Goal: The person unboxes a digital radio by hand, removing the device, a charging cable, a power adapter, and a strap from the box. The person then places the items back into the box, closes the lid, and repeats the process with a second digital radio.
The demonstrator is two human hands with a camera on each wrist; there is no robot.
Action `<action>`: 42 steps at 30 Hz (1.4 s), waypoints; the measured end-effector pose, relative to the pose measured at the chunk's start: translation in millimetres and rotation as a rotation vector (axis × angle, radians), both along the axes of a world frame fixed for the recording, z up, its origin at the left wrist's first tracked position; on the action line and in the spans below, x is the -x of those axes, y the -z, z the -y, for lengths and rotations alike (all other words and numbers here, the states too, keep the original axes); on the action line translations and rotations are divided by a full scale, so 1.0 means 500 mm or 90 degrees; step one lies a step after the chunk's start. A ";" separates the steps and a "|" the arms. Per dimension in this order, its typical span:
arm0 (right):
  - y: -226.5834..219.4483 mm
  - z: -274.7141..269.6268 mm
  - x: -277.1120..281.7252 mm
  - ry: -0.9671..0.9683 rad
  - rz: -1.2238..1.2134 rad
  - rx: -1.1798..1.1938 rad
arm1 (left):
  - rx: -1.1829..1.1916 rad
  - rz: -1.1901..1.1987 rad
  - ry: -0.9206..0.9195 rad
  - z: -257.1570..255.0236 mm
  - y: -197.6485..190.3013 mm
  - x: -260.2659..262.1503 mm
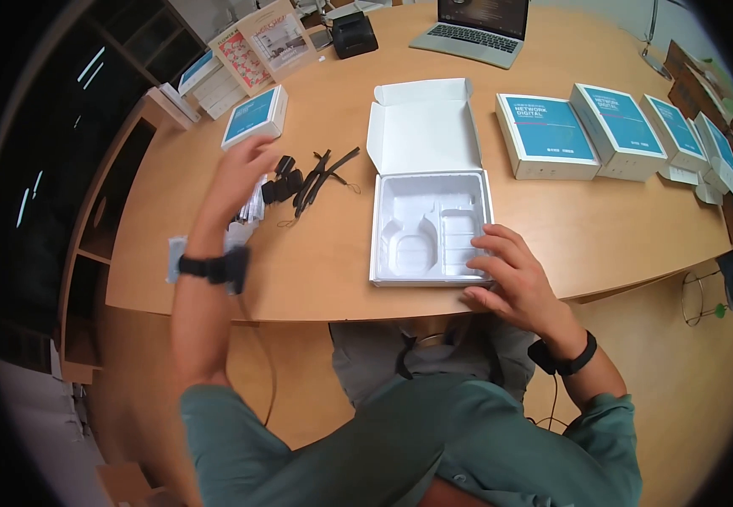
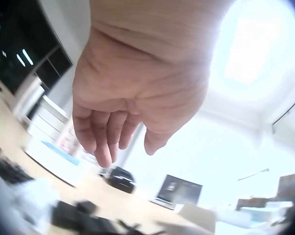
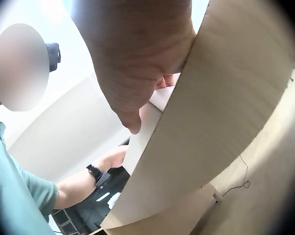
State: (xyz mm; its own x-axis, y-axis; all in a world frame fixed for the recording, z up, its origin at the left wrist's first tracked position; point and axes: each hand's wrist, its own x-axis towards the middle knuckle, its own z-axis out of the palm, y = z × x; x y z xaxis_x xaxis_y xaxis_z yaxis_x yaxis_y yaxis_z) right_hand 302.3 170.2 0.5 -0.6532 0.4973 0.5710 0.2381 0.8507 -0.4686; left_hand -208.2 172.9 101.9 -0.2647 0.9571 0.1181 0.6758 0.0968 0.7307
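Observation:
An open white box [image 1: 426,135] lies near the front edge of the table, lid folded back. Inside it sits a white moulded tray [image 1: 411,203] with bare, shaped hollows. My right hand [image 1: 518,275] rests at the box's right front corner, fingers loosely bent over the rim. My left hand [image 1: 238,176] is raised over the left side of the table; in the left wrist view its fingers hang loosely with nothing between them. Close beside it lie small black blocks [image 1: 282,188], black straps [image 1: 323,182] with thin loops, and plastic packets [image 1: 251,208] partly hidden by the arm.
A blue-and-white box [image 1: 254,117] stands beyond my left hand, with upright books [image 1: 278,38] behind. Several similar boxes [image 1: 550,131] line the right side. A laptop [image 1: 476,34] and a black device [image 1: 354,35] are at the back.

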 end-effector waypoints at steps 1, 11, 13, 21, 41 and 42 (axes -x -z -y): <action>-0.005 -0.002 -0.003 -0.016 0.029 0.002 | 0.032 0.031 0.045 -0.041 0.003 -0.054; -0.021 -0.013 -0.020 0.013 -0.008 0.119 | 0.008 0.504 0.071 -0.196 0.129 -0.283; -0.009 -0.014 -0.019 0.014 -0.032 0.101 | -0.041 0.395 0.095 -0.155 0.119 -0.288; -0.026 -0.016 0.006 -0.020 -0.012 0.085 | -0.104 0.040 0.007 0.012 0.085 -0.329; -0.099 -0.184 0.027 -0.050 0.094 0.710 | 0.024 0.038 -0.018 0.010 0.038 -0.359; -0.094 -0.186 0.026 -0.050 0.091 0.711 | 0.010 0.058 -0.025 0.015 0.046 -0.358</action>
